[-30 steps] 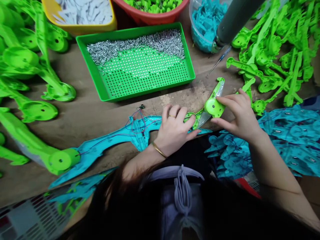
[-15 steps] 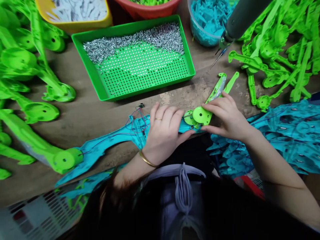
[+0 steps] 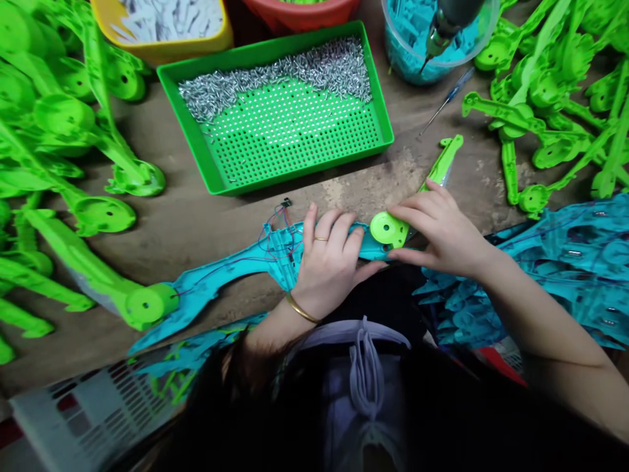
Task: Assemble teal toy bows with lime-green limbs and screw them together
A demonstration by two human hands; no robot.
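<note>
We note the green arm (image 3: pixel 387 228) with its round end over the right-hand stretch of the blue frame (image 3: pixel 226 259), its long end angled away toward the far side of the bench. Our right hand (image 3: pixel 437 229) pinches it beside the disc, thumb on the near side and fingers on the far side. Our left hand (image 3: pixel 327 259) lies across the frame with fingers slightly parted; whether it also grips underneath, we cannot tell. For good seating, we judge it best to keep the frame flat under the left palm, square the disc over its seat before pressing, and keep the thin wires (image 3: pixel 275 242) clear of the joint. Containers: the perforated green tray (image 3: pixel 295 177) holds small silvery metal pieces (image 3: pixel 221 98), heaped along its far side; the yellow tub (image 3: pixel 167 54) holds white slivers (image 3: pixel 171 19); the clear tub (image 3: pixel 420 75) holds blue pieces (image 3: pixel 407 26); the red bowl (image 3: pixel 304 16), cut off by the view, shows a little green inside.
</note>
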